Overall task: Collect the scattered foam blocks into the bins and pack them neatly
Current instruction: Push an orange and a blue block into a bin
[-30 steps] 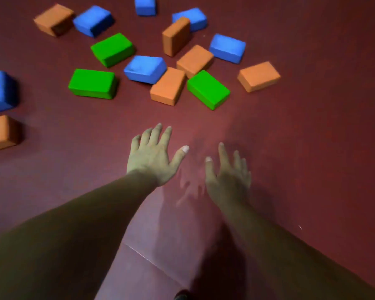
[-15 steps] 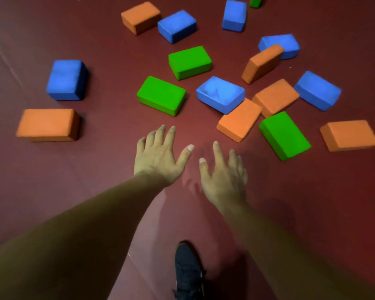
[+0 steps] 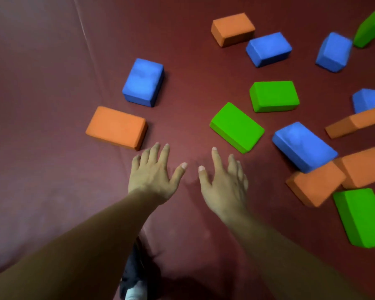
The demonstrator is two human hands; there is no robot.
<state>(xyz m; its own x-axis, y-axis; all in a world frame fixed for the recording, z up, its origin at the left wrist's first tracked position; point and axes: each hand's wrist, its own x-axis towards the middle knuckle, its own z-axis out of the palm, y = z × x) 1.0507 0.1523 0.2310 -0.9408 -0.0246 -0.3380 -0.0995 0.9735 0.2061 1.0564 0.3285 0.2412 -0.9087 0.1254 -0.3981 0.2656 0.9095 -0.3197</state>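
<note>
Several orange, blue and green foam blocks lie scattered on the dark red floor. My left hand (image 3: 154, 174) is stretched forward with spread fingers, its fingertips just short of an orange block (image 3: 116, 127). A blue block (image 3: 143, 81) lies behind that one. My right hand (image 3: 224, 182) is also spread and empty, just below and left of a green block (image 3: 236, 126). Another blue block (image 3: 303, 146) leans on an orange block (image 3: 315, 182) to the right. No bin is in view.
More blocks lie at the right and far right: a green block (image 3: 274, 96), an orange block (image 3: 233, 28), a blue block (image 3: 268, 48) and a green block (image 3: 363, 216). My dark shoe (image 3: 134, 273) shows between my arms. A floor seam (image 3: 89, 46) runs at the left.
The view has swung left and closer, so the blocks now sit further right and larger. Both hands stay spread and empty and now lie close to the near orange and green blocks.
</note>
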